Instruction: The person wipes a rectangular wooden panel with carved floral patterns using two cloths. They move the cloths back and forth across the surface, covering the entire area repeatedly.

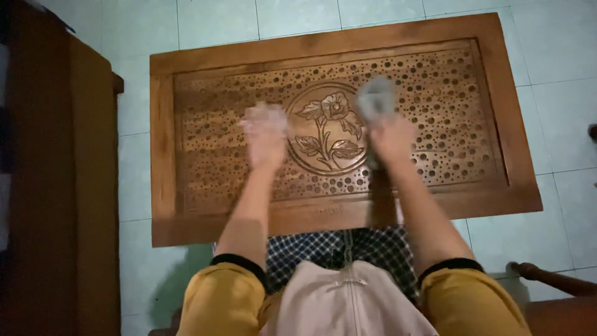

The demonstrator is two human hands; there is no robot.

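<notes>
A low wooden table [339, 50] fills the middle of the view, standing on a pale green tiled floor [547, 112]; its top is a carved panel peppered with round holes, with a plain raised frame around it. Left of the table runs a dark wooden cabinet side [56, 186], and past the table's near right corner a curved dark wood rail [550, 278] shows at the frame edge. At the table's near edge the person's body comes into view: yellow sleeves with dark cuffs, a pale garment front and checked cloth over the lap. Both forearms reach out over the table's near half. In the table's centre sits a round medallion [326, 129] carved with a flower on a leafy stem. The left hand [265, 134] is over the holed panel just left of the medallion, blurred; it seems to be bunched around something pale, but I cannot tell whether the fingers are closed or spread. The right hand [388, 134] is at the medallion's right edge, closed around a grey cloth [376, 99] that sticks up from the fist toward the table's far side, also smeared by motion.
</notes>
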